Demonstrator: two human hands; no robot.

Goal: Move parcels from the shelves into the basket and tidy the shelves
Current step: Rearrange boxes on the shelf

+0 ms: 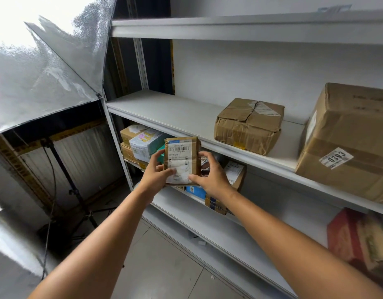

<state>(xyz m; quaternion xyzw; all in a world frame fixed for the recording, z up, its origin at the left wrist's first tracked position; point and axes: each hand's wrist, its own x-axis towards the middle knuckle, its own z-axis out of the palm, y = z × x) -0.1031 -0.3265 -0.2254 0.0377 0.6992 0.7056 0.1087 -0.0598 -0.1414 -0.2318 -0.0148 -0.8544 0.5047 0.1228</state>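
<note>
1. Small brown parcel (182,160) with a white barcode label, held upright in the air in front of the shelf unit, level with the gap beneath the middle shelf board (164,113).
2. Left hand (156,173) grips the parcel's left edge, thumb on the label face, fingers behind.
3. Right hand (210,175) holds the right edge, fingers curled over it, thumb pressing the lower front.
4. Behind the parcel, on the lower shelf, sit a white-and-teal box (145,143), a labelled brown parcel (236,173) to the right, and a blue parcel (196,190) below the hands.
5. On the middle board rest a crumpled cardboard box (248,126) and, further right, a large taped carton (345,143) marked 0393.
6. A red box (356,236) stands near, at the right on the lower shelf.
7. At the far left, a silver umbrella reflector (46,72) on a black stand (67,173).
</note>
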